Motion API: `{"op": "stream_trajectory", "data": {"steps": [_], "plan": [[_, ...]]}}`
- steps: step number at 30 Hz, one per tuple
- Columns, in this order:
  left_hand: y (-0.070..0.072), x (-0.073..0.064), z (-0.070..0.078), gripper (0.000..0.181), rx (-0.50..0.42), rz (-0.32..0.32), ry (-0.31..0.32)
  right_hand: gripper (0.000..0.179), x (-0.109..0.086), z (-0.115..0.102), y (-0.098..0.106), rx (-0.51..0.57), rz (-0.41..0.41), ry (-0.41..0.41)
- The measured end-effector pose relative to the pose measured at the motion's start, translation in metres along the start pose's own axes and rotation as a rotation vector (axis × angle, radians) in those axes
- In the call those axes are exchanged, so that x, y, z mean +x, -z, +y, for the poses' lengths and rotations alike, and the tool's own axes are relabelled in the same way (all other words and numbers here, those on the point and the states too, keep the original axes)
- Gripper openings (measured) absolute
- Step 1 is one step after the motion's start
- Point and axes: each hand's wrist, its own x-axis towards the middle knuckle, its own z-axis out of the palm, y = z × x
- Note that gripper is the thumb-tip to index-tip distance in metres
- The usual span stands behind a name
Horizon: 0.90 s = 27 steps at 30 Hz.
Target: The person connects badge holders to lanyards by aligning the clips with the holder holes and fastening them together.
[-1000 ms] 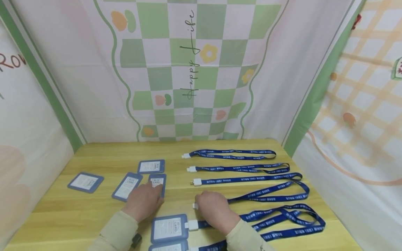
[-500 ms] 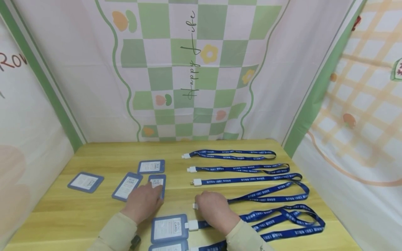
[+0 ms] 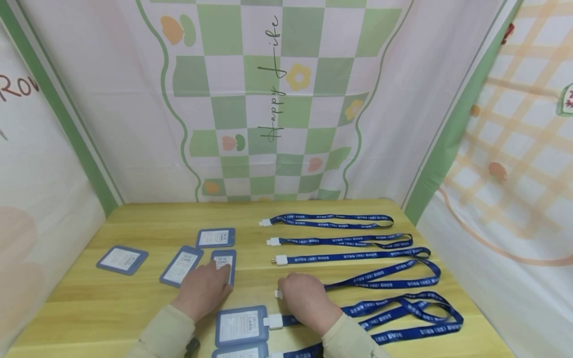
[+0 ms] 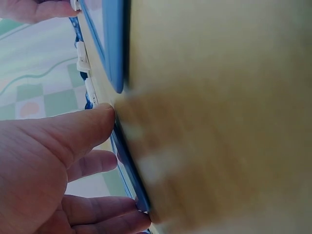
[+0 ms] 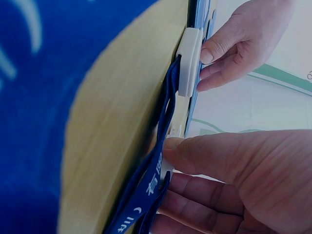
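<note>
My left hand holds a blue-framed badge holder flat on the table, partly covering its lower portion. In the left wrist view, thumb and fingers sit at different edges of that badge holder. To its right, my right hand pinches the white clip of a blue lanyard. The right wrist view has the thumb against this clip, the printed strap trailing away from it. A gap separates the held badge holder from the clip. Below them, another badge holder is joined to a lanyard clip.
Three other badge holders lie to the left: one near the far edge, one tilted, one farther left. More lanyards lie in rows at the right. Another badge holder is cut off at the bottom. Printed curtains surround the wooden table.
The badge holder under my left hand has slid slightly toward me and a little left. My right hand stays in place on the clip.
</note>
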Motion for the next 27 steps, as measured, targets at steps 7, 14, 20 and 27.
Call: {"op": "stream_trajectory", "data": {"steps": [7, 14, 20, 27], "plan": [[-0.0013, -0.0006, 0.0, 0.028, 0.011, 0.02, -0.01, 0.005, 0.0005, 0.0002, -0.0003, -0.003, -0.003, -0.001], [0.0004, -0.0015, 0.002, 0.029, -0.002, 0.027, 0.007, 0.004, -0.0002, 0.0002, -0.0007, -0.002, -0.001, -0.003], [0.0017, -0.0029, 0.0033, 0.03, -0.01, 0.035, 0.013, 0.004, -0.0002, 0.0004, -0.002, 0.004, 0.001, -0.005], [0.0016, -0.0036, 0.0039, 0.03, -0.016, 0.025, 0.018, 0.004, -0.001, 0.0003, -0.0013, 0.011, 0.005, -0.005]]}}
